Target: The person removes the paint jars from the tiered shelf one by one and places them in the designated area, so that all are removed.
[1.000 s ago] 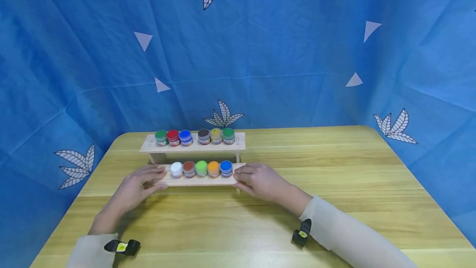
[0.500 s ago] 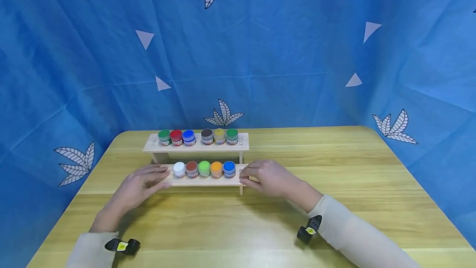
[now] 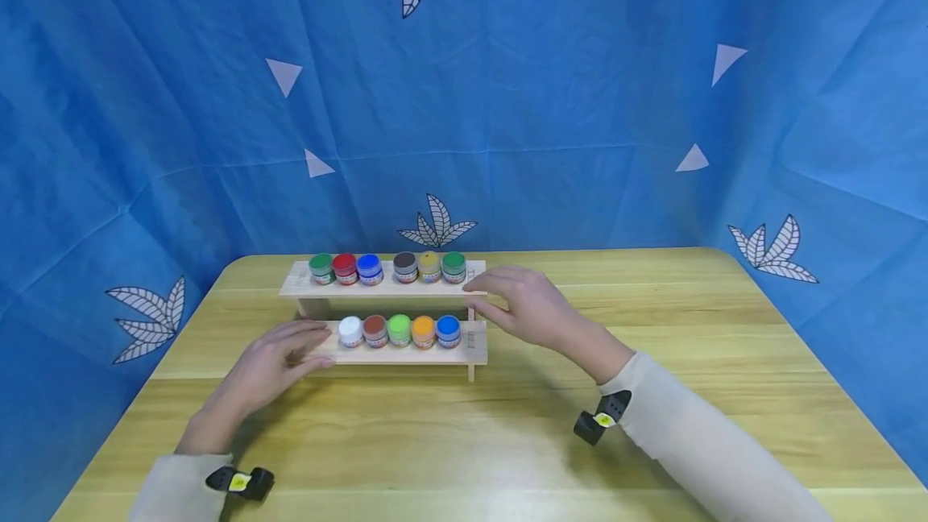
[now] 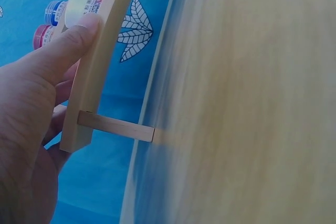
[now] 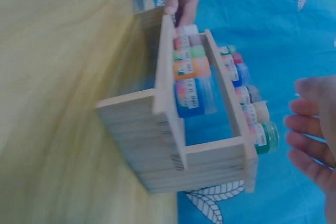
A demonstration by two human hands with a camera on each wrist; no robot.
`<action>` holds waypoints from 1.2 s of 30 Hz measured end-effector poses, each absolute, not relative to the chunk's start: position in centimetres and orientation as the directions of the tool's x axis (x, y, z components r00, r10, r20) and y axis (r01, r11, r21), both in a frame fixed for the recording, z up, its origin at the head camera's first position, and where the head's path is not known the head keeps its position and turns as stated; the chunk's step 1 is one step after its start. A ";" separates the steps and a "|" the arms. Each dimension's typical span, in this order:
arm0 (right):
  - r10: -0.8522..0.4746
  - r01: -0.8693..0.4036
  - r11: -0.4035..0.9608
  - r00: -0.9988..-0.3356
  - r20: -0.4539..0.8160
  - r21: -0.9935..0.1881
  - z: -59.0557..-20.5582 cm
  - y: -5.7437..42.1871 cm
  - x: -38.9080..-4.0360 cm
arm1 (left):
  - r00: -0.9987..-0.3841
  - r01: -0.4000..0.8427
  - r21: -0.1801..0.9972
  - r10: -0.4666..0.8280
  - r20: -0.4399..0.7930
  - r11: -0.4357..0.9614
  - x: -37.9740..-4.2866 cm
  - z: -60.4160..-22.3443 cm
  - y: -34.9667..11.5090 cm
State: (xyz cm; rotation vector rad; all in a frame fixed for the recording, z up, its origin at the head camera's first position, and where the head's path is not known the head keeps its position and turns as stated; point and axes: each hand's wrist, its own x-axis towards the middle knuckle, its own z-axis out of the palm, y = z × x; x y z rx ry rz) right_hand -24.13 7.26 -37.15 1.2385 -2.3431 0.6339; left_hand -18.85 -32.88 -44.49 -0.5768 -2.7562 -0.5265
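A two-step wooden rack (image 3: 406,356) stands left of the table's middle. Its lower step carries a row of paint jars: white (image 3: 350,332), brown (image 3: 374,331), light green, orange and blue (image 3: 448,332). Two groups of three jars stand on the upper step, with a green jar (image 3: 453,267) at the right end. My left hand (image 3: 268,369) grips the lower step's left end, thumb (image 4: 79,35) along its front edge near the white jar. Close by the upper step's right end is my right hand (image 3: 532,306); its loosely bent fingers (image 5: 307,124) hold nothing in the right wrist view.
The rack rests on a wood-grain table (image 3: 652,329). A blue cloth (image 3: 551,103) with leaf and triangle prints hangs behind and at both sides. Each sleeve cuff bears a small black strapped device (image 3: 242,482).
My right hand has let go of the lower step's right end and moved up and back toward the upper step. The rack shifted slightly right; my left hand stays on it.
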 end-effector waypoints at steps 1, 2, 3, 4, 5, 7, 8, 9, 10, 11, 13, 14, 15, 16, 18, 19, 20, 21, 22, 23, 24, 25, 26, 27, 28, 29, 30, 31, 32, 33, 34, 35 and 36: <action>-0.633 -0.826 0.522 -0.543 0.551 -0.214 -36.9 7.1 -24.3 | -0.885 0.426 0.294 0.327 0.332 0.856 -18.8 -44.5 -32.8; -0.614 -0.807 0.543 -0.570 0.546 -0.231 -36.6 6.9 -24.5 | -0.887 0.423 0.293 0.324 0.330 0.858 -18.8 -44.4 -32.8; -0.597 -0.788 0.564 -0.596 0.538 -0.248 -36.4 6.8 -24.7 | -0.887 0.421 0.293 0.323 0.330 0.858 -18.8 -44.4 -32.8; -0.581 -0.767 0.586 -0.622 0.525 -0.261 -36.2 6.6 -24.9 | -0.887 0.422 0.292 0.323 0.331 0.858 -18.7 -44.4 -32.8; -0.568 -0.748 0.605 -0.645 0.511 -0.272 -36.0 6.5 -25.1 | -0.886 0.422 0.289 0.324 0.332 0.859 -18.7 -44.4 -32.7; -0.550 -0.716 0.635 -0.683 0.480 -0.291 -35.8 6.2 -25.6 | -0.885 0.423 0.288 0.323 0.336 0.859 -18.7 -44.4 -32.7; -0.546 -0.705 0.643 -0.696 0.466 -0.300 -35.7 6.0 -25.8 | -0.885 0.421 0.289 0.321 0.336 0.860 -18.7 -44.3 -32.7; -0.541 -0.695 0.650 -0.708 0.455 -0.309 -35.7 5.9 -26.0 | -0.886 0.419 0.290 0.319 0.335 0.860 -18.7 -44.3 -32.7; -0.537 -0.687 0.654 -0.717 0.444 -0.318 -35.7 5.8 -26.3 | -0.887 0.418 0.291 0.318 0.335 0.860 -18.7 -44.3 -32.7; -0.533 -0.679 0.657 -0.726 0.434 -0.327 -35.7 5.7 -26.5 | -0.888 0.416 0.293 0.317 0.332 0.861 -18.7 -44.4 -32.7; -0.525 -0.665 0.663 -0.741 0.418 -0.346 -35.8 5.6 -27.0 | -0.890 0.415 0.296 0.316 0.329 0.861 -18.7 -44.4 -32.7; -0.521 -0.657 0.664 -0.748 0.410 -0.356 -35.8 5.5 -27.2 | -0.890 0.415 0.297 0.317 0.327 0.860 -18.7 -44.4 -32.8; -0.518 -0.652 0.666 -0.754 0.403 -0.363 -35.9 5.5 -27.3 | -0.891 0.416 0.297 0.318 0.325 0.860 -18.8 -44.4 -32.8; -0.517 -0.647 0.666 -0.759 0.395 -0.372 -35.9 5.4 -27.5 | -0.890 0.417 0.297 0.320 0.324 0.859 -18.8 -44.5 -32.8; -0.516 -0.639 0.665 -0.767 0.380 -0.386 -36.0 5.3 -27.8 | -0.889 0.420 0.298 0.323 0.325 0.857 -18.9 -44.5 -32.9; -0.518 -0.637 0.661 -0.770 0.373 -0.396 -36.1 5.2 -27.9 | -0.888 0.421 0.298 0.324 0.325 0.857 -18.9 -44.6 -32.9; -0.519 -0.635 0.659 -0.772 0.367 -0.403 -36.1 5.1 -27.9 | -0.888 0.421 0.299 0.323 0.326 0.856 -18.9 -44.6 -32.9; -0.521 -0.634 0.656 -0.773 0.362 -0.410 -36.2 5.0 -28.0 | -0.888 0.422 0.300 0.323 0.327 0.856 -18.9 -44.6 -32.9; -0.521 -0.633 0.652 -0.774 0.360 -0.417 -36.3 4.9 -28.1 | -0.887 0.423 0.300 0.324 0.329 0.855 -18.9 -44.6 -32.9; -0.521 -0.633 0.649 -0.774 0.360 -0.422 -36.3 4.8 -28.1 | -0.888 0.422 0.300 0.323 0.329 0.855 -18.9 -44.6 -32.9; -0.520 -0.631 0.647 -0.776 0.358 -0.429 -36.4 4.7 -28.2 | -0.887 0.423 0.300 0.323 0.330 0.855 -18.9 -44.6 -32.9; -0.518 -0.628 0.645 -0.778 0.355 -0.435 -36.5 4.5 -28.2 | -0.887 0.423 0.300 0.323 0.331 0.855 -18.8 -44.6 -32.9; -0.515 -0.624 0.645 -0.781 0.353 -0.440 -36.5 4.4 -28.2 | -0.886 0.425 0.300 0.323 0.334 0.854 -18.8 -44.6 -32.9; -0.512 -0.621 0.644 -0.783 0.352 -0.446 -36.6 4.2 -28.2 | -0.885 0.426 0.300 0.323 0.335 0.854 -18.8 -44.6 -32.9; -0.509 -0.619 0.644 -0.785 0.352 -0.450 -36.6 4.1 -28.2 | -0.884 0.426 0.300 0.323 0.337 0.853 -18.8 -44.6 -32.9; -0.506 -0.616 0.645 -0.788 0.351 -0.453 -36.6 4.0 -28.2 | -0.884 0.426 0.301 0.322 0.338 0.853 -18.8 -44.6 -32.9; -0.504 -0.613 0.645 -0.790 0.349 -0.456 -36.6 3.9 -28.2 | -0.884 0.427 0.302 0.323 0.339 0.852 -18.8 -44.6 -32.9; -0.501 -0.611 0.646 -0.791 0.349 -0.457 -36.6 3.8 -28.2 | -0.884 0.426 0.303 0.322 0.338 0.852 -18.7 -44.6 -32.9; -0.500 -0.611 0.647 -0.792 0.351 -0.457 -36.6 3.7 -28.3 | -0.885 0.424 0.305 0.320 0.336 0.853 -18.7 -44.6 -32.9; -0.499 -0.611 0.647 -0.792 0.352 -0.456 -36.6 3.7 -28.3 | -0.886 0.423 0.305 0.320 0.335 0.853 -18.7 -44.6 -32.9; -0.499 -0.611 0.648 -0.792 0.352 -0.455 -36.6 3.7 -28.3 | -0.887 0.423 0.306 0.319 0.335 0.853 -18.7 -44.6 -32.9; -0.499 -0.610 0.647 -0.792 0.350 -0.458 -36.5 3.7 -28.3 | -0.887 0.423 0.307 0.319 0.334 0.853 -18.8 -44.6 -32.9; -0.500 -0.610 0.646 -0.793 0.349 -0.460 -36.4 3.7 -28.3 | -0.886 0.424 0.308 0.320 0.334 0.852 -18.8 -44.6 -32.9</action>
